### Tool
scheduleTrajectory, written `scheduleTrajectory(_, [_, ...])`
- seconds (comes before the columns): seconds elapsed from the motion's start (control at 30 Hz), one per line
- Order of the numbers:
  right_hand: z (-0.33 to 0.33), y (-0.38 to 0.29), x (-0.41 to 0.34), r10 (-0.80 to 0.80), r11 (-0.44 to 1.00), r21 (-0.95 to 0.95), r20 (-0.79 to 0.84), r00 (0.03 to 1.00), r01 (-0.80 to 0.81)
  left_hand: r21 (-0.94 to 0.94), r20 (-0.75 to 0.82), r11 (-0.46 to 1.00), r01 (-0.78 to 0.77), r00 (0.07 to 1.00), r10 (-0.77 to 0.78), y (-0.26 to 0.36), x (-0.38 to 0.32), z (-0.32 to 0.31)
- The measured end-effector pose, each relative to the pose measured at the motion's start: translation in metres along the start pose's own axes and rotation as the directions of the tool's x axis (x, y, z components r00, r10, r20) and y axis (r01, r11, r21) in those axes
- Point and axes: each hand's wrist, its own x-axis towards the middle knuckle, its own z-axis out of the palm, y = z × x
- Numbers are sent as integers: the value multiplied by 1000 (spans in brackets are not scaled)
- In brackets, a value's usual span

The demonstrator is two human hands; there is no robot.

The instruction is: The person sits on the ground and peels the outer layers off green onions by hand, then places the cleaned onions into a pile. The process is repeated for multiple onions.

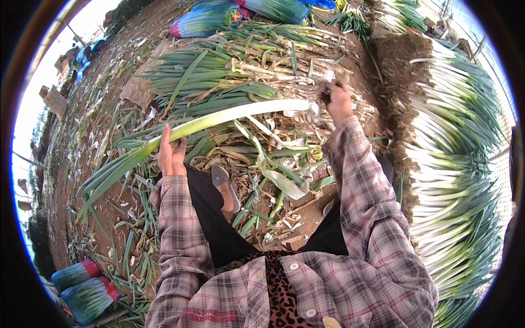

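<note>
My left hand (172,151) supports a long leek (229,114) near where its pale stalk turns to green leaves. The leek lies across in front of me, its leaves drooping to the left and its white root end pointing right. Just beyond that root end is my right hand (337,98), fingers curled, with something small and whitish at the fingertips; what it is cannot be told. Past the leek, a pile of untrimmed leeks (197,74) with dry brown outer leaves rests on the soil. Peeled leaf strips (287,186) lie between my feet.
Cleaned leeks (447,184) lie in a long row on the right beside a soil ridge (400,74). Wrapped leek bundles (209,20) are at the top, others (88,301) at the lower left. Leaf scraps (141,246) litter the ground. My shoe (223,180) is close to the scraps.
</note>
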Motion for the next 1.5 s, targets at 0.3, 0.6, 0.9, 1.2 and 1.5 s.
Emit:
scheduleTrajectory(0.3, [21, 4, -38, -190, 128, -505, 832, 521, 854, 72, -146, 996, -58, 987, 68, 7, -4, -9])
scheduleTrajectory(0.6, [20, 44, -56, -150, -221, -342, 937, 314, 913, -4, -154, 990, 142, 978, -140, 7, 0, -1])
scheduleTrajectory(0.9, [7, 54, -52, 47, -363, -363, 913, 406, 858, 165, -9, 986, -8, 1000, 10, 1, -18, 10])
scheduleTrajectory(1.2, [7, 54, -53, 125, -370, -365, 892, 435, 854, 217, -30, 975, -43, 998, 50, -2, -15, 9])
scheduleTrajectory(1.5, [0, 55, -58, 197, -221, -379, 885, 422, 899, 253, -32, 964, -84, 995, 95, -2, -18, 9])
